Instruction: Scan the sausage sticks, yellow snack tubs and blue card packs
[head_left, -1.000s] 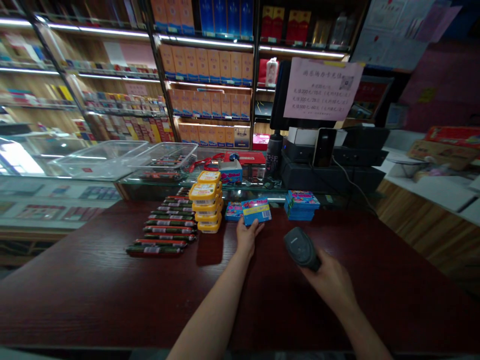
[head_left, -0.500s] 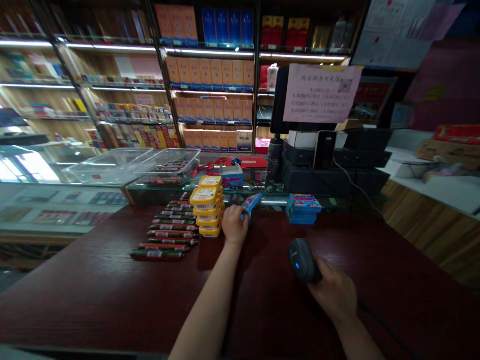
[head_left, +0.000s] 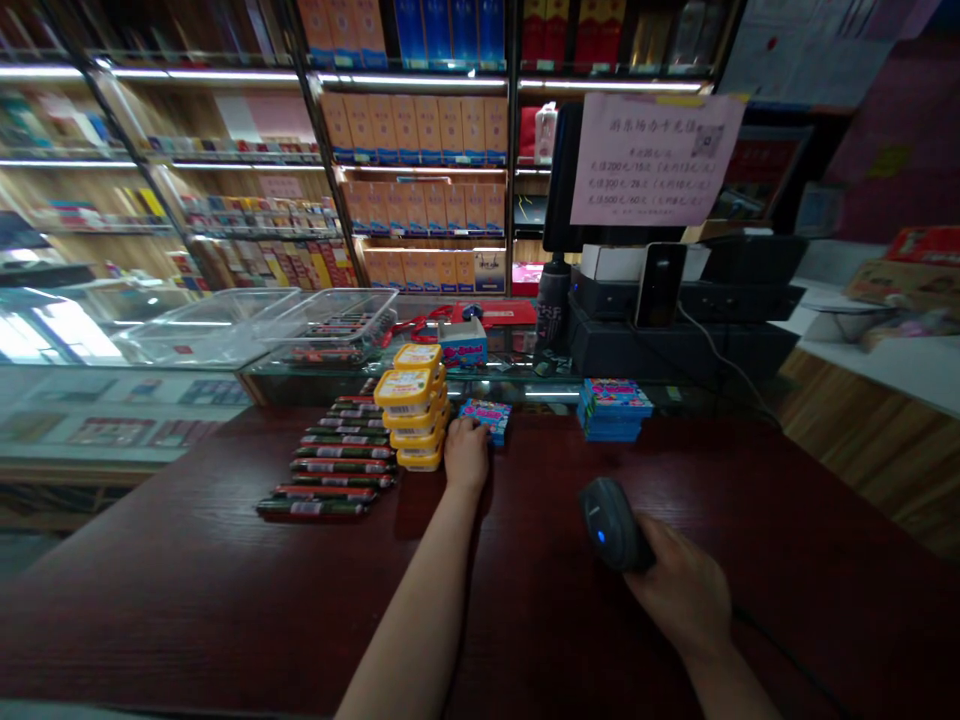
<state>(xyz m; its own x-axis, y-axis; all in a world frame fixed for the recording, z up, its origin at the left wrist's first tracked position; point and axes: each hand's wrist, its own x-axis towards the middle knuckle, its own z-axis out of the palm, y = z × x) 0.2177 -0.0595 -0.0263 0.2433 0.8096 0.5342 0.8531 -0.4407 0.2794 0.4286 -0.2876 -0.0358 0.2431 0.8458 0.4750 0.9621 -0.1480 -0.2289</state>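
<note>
My left hand [head_left: 466, 455] rests at the near edge of a small blue-and-pink pack [head_left: 487, 420] lying flat on the dark red wooden counter [head_left: 187, 600]. The fingertips are hidden, so its grip is unclear. Just left of that hand rises a stack of yellow-lidded tubs [head_left: 411, 410]. My right hand [head_left: 679, 595] lies nearer me on the counter, wrapped around a black handheld barcode scanner [head_left: 609, 525] with a small blue light showing. Beyond the scanner stands a pile of similar blue packs [head_left: 613, 410].
Wrapped sausage sticks [head_left: 330, 470] lie in a row left of the tubs. Clear plastic trays [head_left: 330, 325] sit on the glass display case behind the counter. A black till unit [head_left: 667, 340] with a phone stands back right, before shelves of boxed goods.
The pack held upright in my left hand now lies flat near the counter's far edge, and my left hand has moved slightly left. The scanner stays in my right hand.
</note>
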